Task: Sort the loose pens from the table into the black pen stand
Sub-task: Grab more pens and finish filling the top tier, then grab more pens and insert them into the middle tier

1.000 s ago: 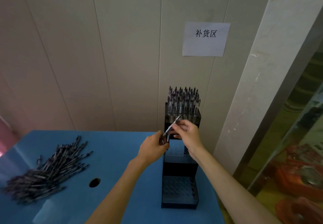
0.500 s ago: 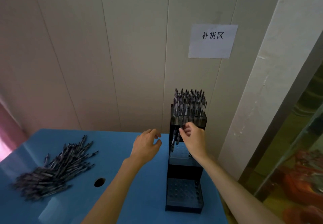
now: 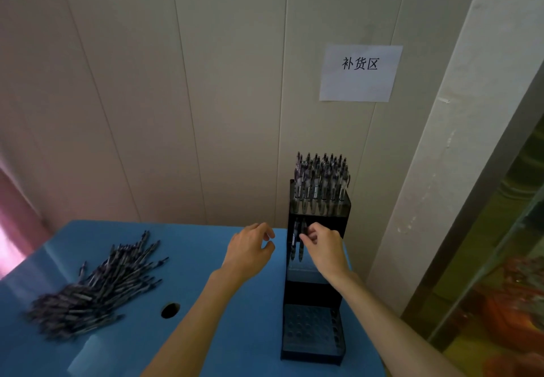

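**Right hand at the middle tier of the pen stand**

I saw the right hand [image 3: 325, 248] reaching into the middle tier of the tall black three-tier plastic pen stand [image 3: 313, 288], which stood at the right edge of the blue table [image 3: 206, 303], close to the pale panelled wall [image 3: 176, 97]. Its fingers were curled and its fingertips pinched the top of a dark slim pen [image 3: 301, 247] standing upright in that tier, just beside another pen already seated there. The left hand [image 3: 250, 251] hovered above the table just left of the stand, fingers loosely bent and holding nothing, clear of the stand.

The top tier was packed with upright pens [image 3: 321, 182], their clicker ends rising above the rim. The lowest tier showed only its perforated grid. The heap of loose dark pens [image 3: 97, 285] lay well apart on the left side of the table, near a round hole [image 3: 170, 310] in the tabletop. A white paper sign with black printed characters [image 3: 360, 73] was fixed to the wall above the stand.
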`<move>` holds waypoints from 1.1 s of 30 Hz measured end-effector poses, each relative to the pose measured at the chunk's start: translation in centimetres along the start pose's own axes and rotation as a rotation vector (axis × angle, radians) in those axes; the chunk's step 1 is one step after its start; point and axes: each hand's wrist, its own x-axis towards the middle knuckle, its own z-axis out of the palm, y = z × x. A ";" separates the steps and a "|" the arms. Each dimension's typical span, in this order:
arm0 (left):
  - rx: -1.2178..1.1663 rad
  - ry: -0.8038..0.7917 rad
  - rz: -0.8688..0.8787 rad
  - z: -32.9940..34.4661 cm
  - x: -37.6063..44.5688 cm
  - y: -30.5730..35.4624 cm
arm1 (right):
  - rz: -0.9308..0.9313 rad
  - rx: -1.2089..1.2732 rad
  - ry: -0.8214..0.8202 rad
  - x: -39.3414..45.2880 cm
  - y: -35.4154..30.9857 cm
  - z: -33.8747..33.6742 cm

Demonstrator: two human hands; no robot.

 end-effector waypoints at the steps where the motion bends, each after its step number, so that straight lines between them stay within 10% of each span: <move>1: 0.002 -0.005 -0.003 0.0 -0.1 -0.1 | 0.000 -0.004 -0.004 0.0 -0.1 0.0; 12: 0.034 -0.020 -0.052 0.1 -1.2 0.7 | 0.058 -0.132 -0.025 -1.0 0.5 -1.5; 33: 0.181 0.028 -0.348 -6.4 -14.3 -5.6 | -0.256 -0.136 -0.557 -8.5 -10.1 5.5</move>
